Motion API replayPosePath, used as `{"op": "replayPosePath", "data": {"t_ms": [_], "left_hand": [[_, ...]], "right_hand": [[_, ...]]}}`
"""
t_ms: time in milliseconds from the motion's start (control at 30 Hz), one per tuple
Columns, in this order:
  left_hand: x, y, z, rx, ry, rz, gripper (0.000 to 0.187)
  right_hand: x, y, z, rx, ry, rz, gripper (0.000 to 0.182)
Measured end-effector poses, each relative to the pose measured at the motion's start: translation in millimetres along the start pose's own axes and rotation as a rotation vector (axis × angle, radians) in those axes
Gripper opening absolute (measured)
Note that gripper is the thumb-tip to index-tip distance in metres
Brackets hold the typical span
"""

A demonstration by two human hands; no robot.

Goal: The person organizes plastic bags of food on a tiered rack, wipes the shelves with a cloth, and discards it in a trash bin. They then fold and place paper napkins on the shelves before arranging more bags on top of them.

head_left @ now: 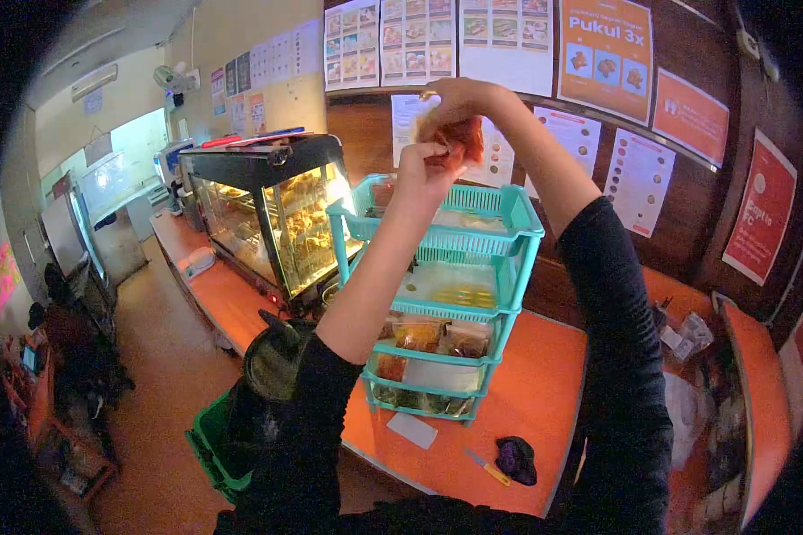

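Two-handed grip on one red-orange packet, lifted high, above the top of the rack. Left hand closed on the packet's lower left side, fingers pinching. Right hand bent over the packet's upper end from above, fingers curled around it, partly hidden. Contents too blurred to tell. One gold-coloured spot at right fingertips, cannot tell what. Two black sleeves, pushed up, forearms bare.

Directly below hands: one turquoise rack, at least four tiers, partly behind left forearm. On a middle tier, at least two clear-wrapped packs; exact total not readable.

Farther below hands, on orange table: one white slip by rack foot, one yellow-handled knife, one dark bundle just beside knife, to its right.

Left of hands: one glass display case, lit inside, browned food pieces on shelves, too many to count. Lower left, near the left sleeve: one green bin. Far left, high up: one fan.

Behind and above hands, on wall: three menu sheets in top row. Right of those, two orange posters; farther right, one red poster.
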State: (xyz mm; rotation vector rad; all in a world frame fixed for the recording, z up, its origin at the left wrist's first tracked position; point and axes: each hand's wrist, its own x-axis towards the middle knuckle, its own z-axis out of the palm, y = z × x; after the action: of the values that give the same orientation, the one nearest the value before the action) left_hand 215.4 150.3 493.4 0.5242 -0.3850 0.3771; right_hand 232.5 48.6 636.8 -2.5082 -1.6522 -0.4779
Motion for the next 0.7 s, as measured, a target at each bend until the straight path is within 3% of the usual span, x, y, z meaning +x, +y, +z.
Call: {"op": "replayPosePath", "data": {"t_ms": [67, 100, 167, 233, 333, 400, 433, 467, 500, 567, 600, 667, 700], "left_hand": [[-20, 2, 20, -0.004, 0.004, 0.076, 0.048], [-27, 3, 26, -0.006, 0.002, 0.153, 0.047], [-33, 5, 25, 0.044, -0.063, 0.236, 0.048], [-50, 11, 33, 0.084, -0.145, 0.263, 0.046], [-76, 12, 48, 0.213, -0.223, 0.396, 0.044], [-93, 16, 54, 0.272, -0.326, 0.431, 0.051], [-102, 20, 56, 0.315, -0.372, 0.433, 0.053], [-109, 26, 54, 0.375, -0.443, 0.405, 0.071], [-111, 35, 41, 0.449, -0.430, 0.458, 0.053], [-141, 42, 47, 0.652, -0.400, 0.485, 0.072], [-156, 39, 54, 0.646, -0.390, 0.477, 0.072], [-186, 27, 65, 0.808, -0.562, 0.593, 0.098], [-206, 17, 63, 0.781, -0.444, 0.491, 0.107]], "right_hand": [[2, -5, -8, 0.159, -0.232, 0.114, 0.069], [-3, -9, -7, 0.163, -0.238, 0.114, 0.069], [-23, -22, -9, 0.200, -0.273, -0.189, 0.064], [-25, -25, -9, 0.219, -0.392, -0.218, 0.058], [-45, -27, -4, 0.194, -0.013, -0.351, 0.056], [-80, -47, -24, 0.230, 0.020, -0.230, 0.076], [-97, -55, -27, 0.241, 0.006, -0.215, 0.076], [-110, -61, -27, 0.256, 0.097, -0.231, 0.090], [-123, -69, -25, 0.268, 0.191, -0.248, 0.105], [-156, -87, -12, 0.384, 0.353, -0.292, 0.095], [-175, -97, -1, 0.426, 0.457, -0.356, 0.088], [-184, -94, 46, 0.523, 0.787, -0.460, 0.074], [-197, -96, 70, 0.581, 0.798, -0.367, 0.078]]}}
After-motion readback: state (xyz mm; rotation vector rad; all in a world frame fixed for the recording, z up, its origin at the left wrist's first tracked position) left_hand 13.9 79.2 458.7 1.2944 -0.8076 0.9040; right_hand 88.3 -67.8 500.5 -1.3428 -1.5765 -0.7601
